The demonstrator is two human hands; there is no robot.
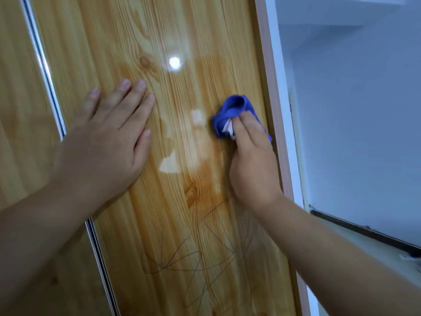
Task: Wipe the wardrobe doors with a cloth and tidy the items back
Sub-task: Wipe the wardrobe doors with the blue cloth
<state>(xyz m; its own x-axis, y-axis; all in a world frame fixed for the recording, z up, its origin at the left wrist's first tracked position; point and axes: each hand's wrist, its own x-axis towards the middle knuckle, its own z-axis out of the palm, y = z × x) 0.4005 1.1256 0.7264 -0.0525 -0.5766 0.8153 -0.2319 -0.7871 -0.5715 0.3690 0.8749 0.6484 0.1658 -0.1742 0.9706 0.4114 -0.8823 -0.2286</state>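
— While we face the door point(127, 37), where do our hands sit?

— Our left hand point(109, 142) lies flat on the glossy wood panel at about nine o'clock from the middle of the view, palm down, fingers stretched out and only slightly spread, gripping nothing. Our right hand point(252, 165) is at three o'clock, pressed against the same panel near its right edge.

— And the cloth point(232, 108)?

— We have it bunched under the right hand, fingers curled down and clamped on it. Blue folds stick out past the fingertips toward twelve o'clock, and a bit of white shows within the bunch. It touches the door just beside the pinkish frame point(271, 92).

— What else do we see on the panel?

— A bright round glare spot point(174, 62) at twelve o'clock from the cloth's left side, pale reflections between our hands, and thin dark line markings toward six o'clock. A metal strip point(45, 71) runs along the panel's left edge, partly under our left wrist, with another wood panel beyond it. At three o'clock, past the frame, is a white wall point(355, 110).
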